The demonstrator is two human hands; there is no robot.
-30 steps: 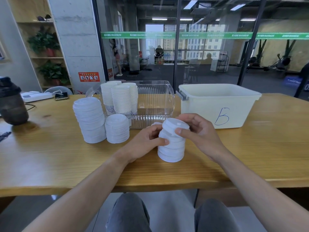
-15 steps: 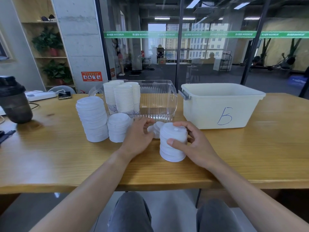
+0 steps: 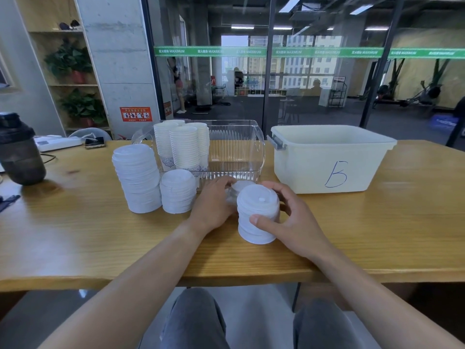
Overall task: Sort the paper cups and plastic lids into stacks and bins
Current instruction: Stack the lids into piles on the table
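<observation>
A stack of white plastic lids stands on the wooden table in front of me, and my right hand wraps around its right side. My left hand reaches past the stack's left side to loose lids lying behind it, fingers curled on them. Two more lid stacks stand to the left, a tall lid stack and a shorter lid stack. Stacked paper cups stand in the left part of a clear plastic bin. A white bin marked B sits to the right.
A dark shaker bottle stands at the table's left edge, with a phone and a white power strip behind it. A glass wall runs behind the table. My knees show below the front edge.
My left hand left the held lid stack and reached back to the loose lids behind it. My right hand pressed the top lid down and stayed around the stack.
</observation>
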